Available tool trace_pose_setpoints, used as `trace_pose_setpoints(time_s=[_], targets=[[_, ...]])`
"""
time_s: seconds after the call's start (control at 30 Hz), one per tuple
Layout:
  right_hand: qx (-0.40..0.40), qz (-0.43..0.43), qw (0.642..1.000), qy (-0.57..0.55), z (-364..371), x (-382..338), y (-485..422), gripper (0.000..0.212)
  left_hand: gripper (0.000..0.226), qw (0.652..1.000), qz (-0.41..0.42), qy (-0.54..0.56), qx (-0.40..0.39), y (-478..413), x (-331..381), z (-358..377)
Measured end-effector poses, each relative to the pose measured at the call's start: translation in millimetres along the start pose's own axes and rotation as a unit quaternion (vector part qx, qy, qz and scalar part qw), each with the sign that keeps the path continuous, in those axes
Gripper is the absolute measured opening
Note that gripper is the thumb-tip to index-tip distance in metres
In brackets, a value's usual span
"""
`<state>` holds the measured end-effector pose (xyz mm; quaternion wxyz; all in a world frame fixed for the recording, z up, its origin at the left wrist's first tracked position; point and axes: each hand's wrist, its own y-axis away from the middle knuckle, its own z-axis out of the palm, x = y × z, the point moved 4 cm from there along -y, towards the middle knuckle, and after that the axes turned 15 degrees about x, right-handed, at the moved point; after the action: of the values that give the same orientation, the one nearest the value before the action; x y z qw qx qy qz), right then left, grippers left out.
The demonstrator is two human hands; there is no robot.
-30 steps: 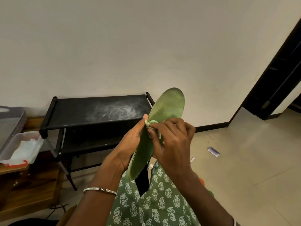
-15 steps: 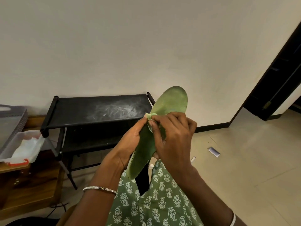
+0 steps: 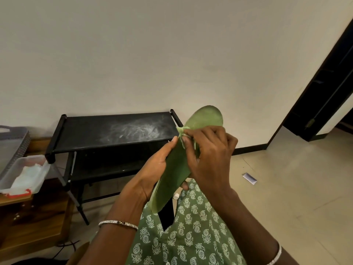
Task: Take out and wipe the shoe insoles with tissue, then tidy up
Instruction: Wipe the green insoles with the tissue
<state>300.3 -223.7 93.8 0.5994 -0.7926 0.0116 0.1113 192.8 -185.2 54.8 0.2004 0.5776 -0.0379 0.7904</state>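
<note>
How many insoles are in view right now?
1. The green insole is held by the left hand, while the right hand pinches a tissue against it. Any second insole is out of view.

I see a dull green insole (image 3: 202,119) and a pale greenish-white tissue (image 3: 183,131). The garment (image 3: 191,236) is green with a white paisley print. The rack (image 3: 86,131) is black, its top shelf streaked whitish. The bangle (image 3: 118,223) is silver. The tub (image 3: 44,169) is clear with a red clip (image 3: 18,195). The cabinet (image 3: 34,217) is brown wood, the wall (image 3: 172,54) cream and the floor (image 3: 296,188) beige.
</note>
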Motion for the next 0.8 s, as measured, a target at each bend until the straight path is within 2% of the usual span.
trace_pose_setpoints(time_s=[0.13, 0.3, 0.43, 0.53, 0.6, 0.7, 0.8], targets=[[0.014, 0.042, 0.998, 0.037, 3.6, 16.7, -16.4, 0.012, 0.056, 0.999, -0.029, 0.006, -0.033, -3.3, -5.0, 4.3], [-0.005, 0.023, 0.999, -0.023, -0.1, -4.4, 9.4, 0.015, 0.031, 0.998, 0.052, -0.040, -0.001, -3.1, -4.1, -0.9], [-0.003, -0.016, 1.000, -0.019, -4.9, -7.7, 20.5, 0.015, 0.029, 0.999, 0.025, -0.012, 0.043, -5.8, -4.9, -6.2], [0.008, -0.014, 1.000, 0.020, -1.5, 9.0, 3.9, 0.012, 0.049, 0.998, -0.046, 0.024, -0.024, 1.1, -1.9, 3.1], [0.015, 0.015, 0.999, 0.041, 0.6, 21.0, -6.9, 0.011, 0.056, 0.996, -0.060, 0.027, -0.063, 1.7, -1.4, 7.8], [0.006, 0.051, 0.998, 0.032, 2.1, 24.4, -5.1, 0.011, 0.055, 0.996, -0.051, 0.021, -0.066, 2.7, -2.5, 7.4], [-0.009, 0.038, 0.999, -0.003, -0.8, 10.4, 14.7, 0.012, 0.053, 0.998, -0.051, 0.024, -0.037, 0.2, -4.0, 2.7]])
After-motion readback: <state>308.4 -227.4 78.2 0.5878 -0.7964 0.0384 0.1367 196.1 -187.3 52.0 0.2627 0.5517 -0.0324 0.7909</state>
